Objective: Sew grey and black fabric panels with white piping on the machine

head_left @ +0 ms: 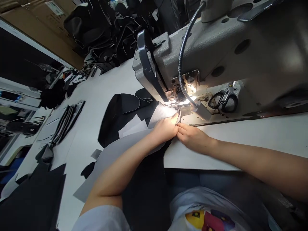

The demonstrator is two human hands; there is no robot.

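Under the lit needle area of a grey sewing machine lies a sewn piece of black fabric with grey and white panels. My left hand is closed on the fabric's edge just in front of the presser foot, its fingers partly hidden by the hand itself. Right beside it, my right hand pinches the same edge, fingertips touching the left hand. A broad grey panel runs under my left forearm, and black cloth hangs over the table's front edge.
Black-handled scissors lie on the machine bed, right of the needle. A flexible lamp hangs close to my hands. Stacked dark pieces and black sheets are at the left. Black bundles and a cardboard box stand behind.
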